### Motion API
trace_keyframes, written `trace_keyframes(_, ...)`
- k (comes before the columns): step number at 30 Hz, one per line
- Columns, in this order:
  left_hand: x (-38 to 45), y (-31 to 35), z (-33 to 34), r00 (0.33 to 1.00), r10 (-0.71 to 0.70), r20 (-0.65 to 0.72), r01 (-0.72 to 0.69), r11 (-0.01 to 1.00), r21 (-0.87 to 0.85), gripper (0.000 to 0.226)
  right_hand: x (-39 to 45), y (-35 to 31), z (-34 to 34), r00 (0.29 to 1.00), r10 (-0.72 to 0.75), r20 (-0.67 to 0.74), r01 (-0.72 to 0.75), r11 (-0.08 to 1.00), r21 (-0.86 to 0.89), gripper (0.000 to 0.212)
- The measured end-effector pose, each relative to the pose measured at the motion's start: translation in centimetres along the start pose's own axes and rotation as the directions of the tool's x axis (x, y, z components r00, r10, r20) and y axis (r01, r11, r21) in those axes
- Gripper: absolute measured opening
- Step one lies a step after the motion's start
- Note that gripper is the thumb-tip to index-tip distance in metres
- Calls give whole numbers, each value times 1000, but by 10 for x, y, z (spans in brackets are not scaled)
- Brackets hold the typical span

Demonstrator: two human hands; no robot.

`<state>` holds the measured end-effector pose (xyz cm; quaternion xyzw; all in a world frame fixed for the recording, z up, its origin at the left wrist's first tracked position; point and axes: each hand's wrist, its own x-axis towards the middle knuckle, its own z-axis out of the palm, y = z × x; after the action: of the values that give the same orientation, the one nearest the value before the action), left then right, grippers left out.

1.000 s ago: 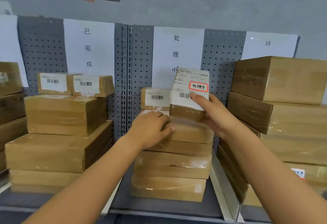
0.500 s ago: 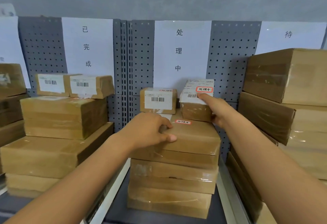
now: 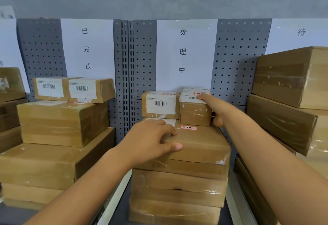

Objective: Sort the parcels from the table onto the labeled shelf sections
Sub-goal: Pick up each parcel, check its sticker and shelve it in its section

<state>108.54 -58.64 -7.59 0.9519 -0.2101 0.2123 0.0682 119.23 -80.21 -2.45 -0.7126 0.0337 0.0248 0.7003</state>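
Note:
A small brown parcel [image 3: 195,114] with a white barcode label and a red-framed sticker stands on top of the middle stack, under the middle section sign [image 3: 184,52]. My right hand [image 3: 218,111] grips it from the right, index finger laid across its top. It stands close beside another small labeled parcel [image 3: 160,105]. My left hand [image 3: 147,139] rests on the front left of the stack's top large box [image 3: 200,143], fingers on top and thumb at the front edge.
The left section holds a stack of boxes [image 3: 62,121] with two small parcels on top, under its own sign [image 3: 87,49]. Large boxes [image 3: 291,77] fill the right section below a third sign [image 3: 301,33]. White dividers [image 3: 115,201] separate the sections.
My right hand lowered the small parcel from mid-air onto the middle stack, next to the other small parcel. My left hand stayed on the top box.

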Motion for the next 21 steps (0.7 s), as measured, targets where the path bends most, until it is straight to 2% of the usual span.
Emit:
trace_keyframes(2,0,1,0,1000,-5,4,5,1000,-2,53,6,3,4,999,-19,-34,20,1000,3,30)
trace_keyframes(5,-2,3,0,1000,-24,5,24,1000,-5,54,18,10,7,992,-71,-105,72,997,7,70)
trace_keyframes(6,-2,4,0,1000,-29,4,29,1000,-9,53,18,11,7,985,-104,-137,103,995,-15,76)
trace_keyframes(8,-3,5,0,999,-37,5,37,999,-18,53,15,12,10,949,-225,-220,205,973,-110,74)
trace_keyframes(11,-4,5,0,999,-40,7,40,999,-28,53,0,12,18,799,-530,-283,439,837,-327,61)
trace_keyframes(13,-4,5,0,999,-48,10,48,998,-41,52,-20,11,26,686,-699,-201,580,692,-429,47)
trace_keyframes(15,-5,4,2,999,-48,8,48,997,-61,52,-39,12,36,615,-786,-64,678,568,-466,38)
trace_keyframes(19,-13,4,3,997,-65,-35,55,969,-239,42,-79,28,59,579,-787,211,774,450,-445,31)
trace_keyframes(21,-26,2,1,981,-113,-159,70,965,-252,34,-91,39,67,568,-775,275,795,432,-425,31)
